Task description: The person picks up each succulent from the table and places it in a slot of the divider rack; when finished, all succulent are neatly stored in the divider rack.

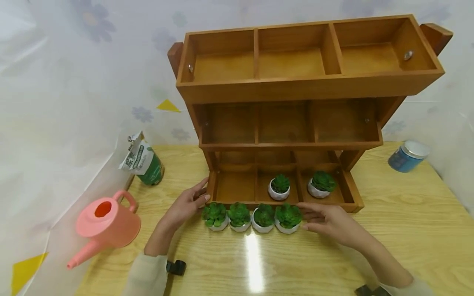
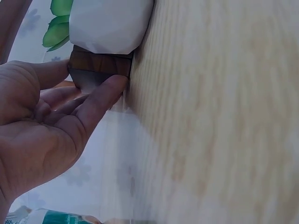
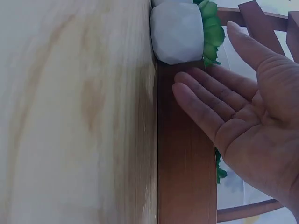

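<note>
A three-tier wooden shelf (image 1: 311, 89) with compartments stands on the table. My left hand (image 1: 189, 203) grips the front left corner of its lowest tier, with fingers at the side and thumb at the front; the left wrist view shows the digits on the wooden corner (image 2: 100, 63). In front of the shelf, several small succulents in white faceted pots stand in a row, the leftmost succulent (image 1: 214, 216) near my left hand. My right hand (image 1: 331, 222) has its fingers extended by the front board (image 3: 187, 154), beside the rightmost succulent (image 1: 288, 217).
Two potted succulents sit in the lowest tier, one in the middle compartment (image 1: 279, 187) and one in the right compartment (image 1: 321, 184). A pink watering can (image 1: 118, 226) and a green-and-white bag (image 1: 146, 162) stand at the left. At the right is a blue jar (image 1: 405, 158).
</note>
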{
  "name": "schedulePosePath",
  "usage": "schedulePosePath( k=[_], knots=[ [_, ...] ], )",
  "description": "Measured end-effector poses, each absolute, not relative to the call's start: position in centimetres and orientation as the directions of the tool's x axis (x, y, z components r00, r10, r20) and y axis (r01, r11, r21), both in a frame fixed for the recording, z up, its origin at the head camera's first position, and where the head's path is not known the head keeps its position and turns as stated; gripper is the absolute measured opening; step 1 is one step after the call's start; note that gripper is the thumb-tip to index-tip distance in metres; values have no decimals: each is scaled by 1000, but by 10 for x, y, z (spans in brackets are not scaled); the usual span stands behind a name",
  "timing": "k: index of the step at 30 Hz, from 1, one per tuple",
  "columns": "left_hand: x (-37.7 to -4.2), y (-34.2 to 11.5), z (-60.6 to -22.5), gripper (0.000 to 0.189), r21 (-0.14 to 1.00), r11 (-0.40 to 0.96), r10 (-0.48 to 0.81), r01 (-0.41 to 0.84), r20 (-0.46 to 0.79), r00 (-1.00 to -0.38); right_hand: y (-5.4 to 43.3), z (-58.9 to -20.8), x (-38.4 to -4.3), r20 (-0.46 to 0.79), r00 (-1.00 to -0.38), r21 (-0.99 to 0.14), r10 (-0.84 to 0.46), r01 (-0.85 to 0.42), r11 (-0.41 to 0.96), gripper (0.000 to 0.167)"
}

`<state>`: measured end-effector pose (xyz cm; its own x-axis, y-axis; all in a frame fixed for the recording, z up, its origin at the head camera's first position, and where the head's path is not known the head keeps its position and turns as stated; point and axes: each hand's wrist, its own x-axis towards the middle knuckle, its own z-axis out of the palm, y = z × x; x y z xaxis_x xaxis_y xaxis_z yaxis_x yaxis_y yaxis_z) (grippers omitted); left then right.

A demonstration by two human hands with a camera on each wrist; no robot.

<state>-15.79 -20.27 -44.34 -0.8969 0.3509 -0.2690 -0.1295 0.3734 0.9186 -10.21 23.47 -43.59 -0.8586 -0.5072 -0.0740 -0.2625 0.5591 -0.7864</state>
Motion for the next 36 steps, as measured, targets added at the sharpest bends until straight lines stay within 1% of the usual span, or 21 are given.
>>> schedulePosePath(
  k=[7,9,14,21,28,36],
  knots=[
    [-156,-202,-443,63,920,371,350,-128,-266,-898,230,-436,-105,-147,-861,-782,-487,-200,590,62],
    [-156,-202,-443,63,919,370,343,-137,-272,-899,229,-437,-105,-161,-858,-771,-487,-199,605,65],
    [-155,-201,-443,63,915,376,324,-148,-279,-904,228,-439,-105,-148,-851,-725,-504,-253,640,73],
    [-157,-201,-445,62,912,387,326,-137,-274,-905,225,-442,-107,-136,-841,-717,-523,-281,638,68],
    [-157,-203,-446,62,910,396,327,-124,-266,-907,218,-444,-109,-92,-828,-636,-553,-378,673,75],
    [-157,-203,-447,62,914,385,342,-129,-271,-900,213,-444,-109,-52,-837,-584,-544,-417,697,69]
  ],
)
